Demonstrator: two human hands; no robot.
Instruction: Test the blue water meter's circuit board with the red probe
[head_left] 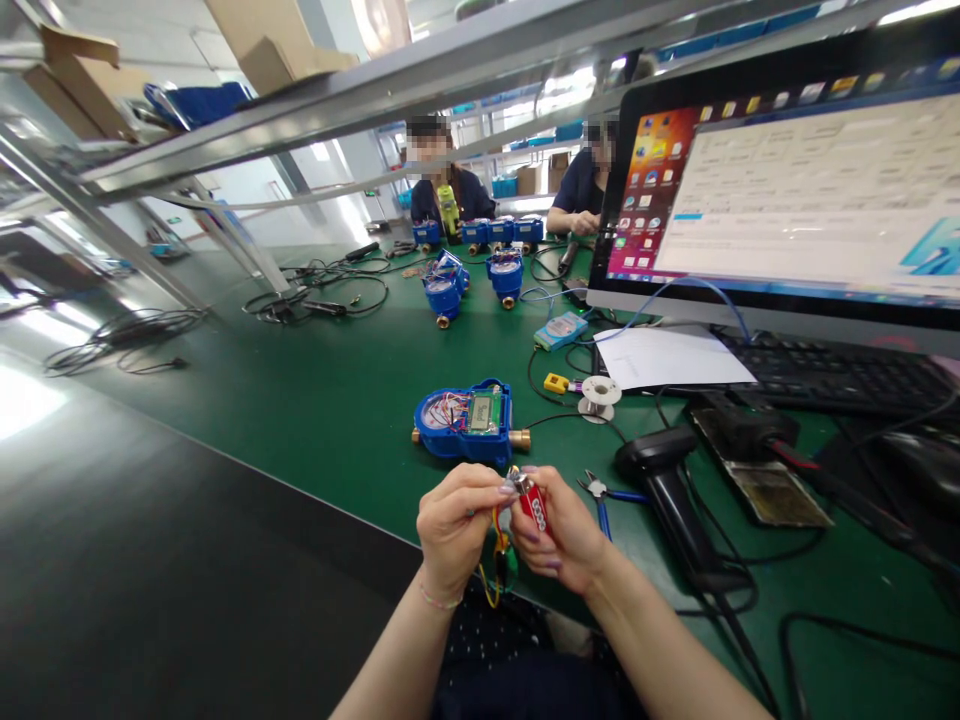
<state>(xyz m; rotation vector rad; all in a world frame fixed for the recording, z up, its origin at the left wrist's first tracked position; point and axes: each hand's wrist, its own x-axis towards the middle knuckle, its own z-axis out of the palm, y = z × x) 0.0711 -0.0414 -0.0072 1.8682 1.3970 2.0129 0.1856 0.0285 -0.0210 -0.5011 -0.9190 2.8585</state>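
Note:
My right hand (576,535) is wrapped round a red lighter (534,508) with a metal top and white rings on its side. Pinched in my left hand (454,520), beside the lighter's top, are thin wires; their yellow and red lengths (493,588) hang below the fingers. A green piece (512,568) dangles with them, partly hidden by the hands. I cannot make out a flame. Just beyond my hands lies a blue water meter (504,410) with brass ends, an exposed circuit board, a small display and loose wires.
To the right lie blue-handled cutters (600,490), a barcode scanner (667,490), a solder spool (598,398) and a keyboard (825,385) below a monitor (795,200). Several blue meters (442,290) stand farther back. Cables (322,300) lie at left. Two people sit opposite.

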